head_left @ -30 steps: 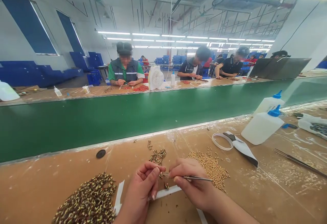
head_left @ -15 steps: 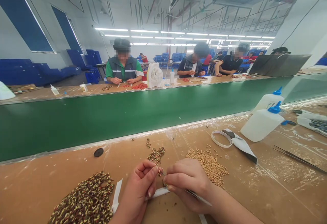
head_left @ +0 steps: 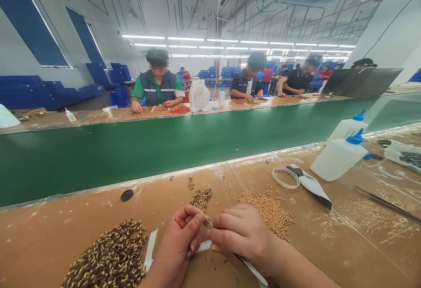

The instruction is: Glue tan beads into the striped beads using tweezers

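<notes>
Brown, glossy table (head_left: 49, 235), smeared and scuffed, pale flecks toward the right. Left hand (head_left: 182, 235) is low at centre, thumb and index finger pinched together on a tiny dark piece (head_left: 205, 219); too small and too covered to tell its shape. Right hand (head_left: 241, 231) just beside it, fingers curled around slim metal tweezers (head_left: 208, 223). Tweezer tips at the left fingertips, by the tiny piece; whether they grip it, cannot tell. Tweezer shank slants out below the right palm.

Near the left forearm: broad heap of dark brown and cream curled bits (head_left: 108, 253), a white strip (head_left: 150, 248) between heap and wrist. Beyond the hands, a small cluster of similar bits (head_left: 200, 198). Beyond and right of the right hand, a spread of tan beads (head_left: 268, 213). Black disc (head_left: 126, 195) lies flat, left of the cluster.

Farther right: white ring (head_left: 285, 177), touching a grey-and-white folded piece (head_left: 314, 196); two bottles with blue caps, near one (head_left: 338, 161) partly before the far one (head_left: 348, 126); second pair of tweezers (head_left: 384, 202), lying loose.

Green band (head_left: 164, 147) runs across beyond the table. On its far side, a co-worker in a dark vest (head_left: 158, 88) sits bent over red bits (head_left: 179, 110), white fan (head_left: 199, 96) alongside.
</notes>
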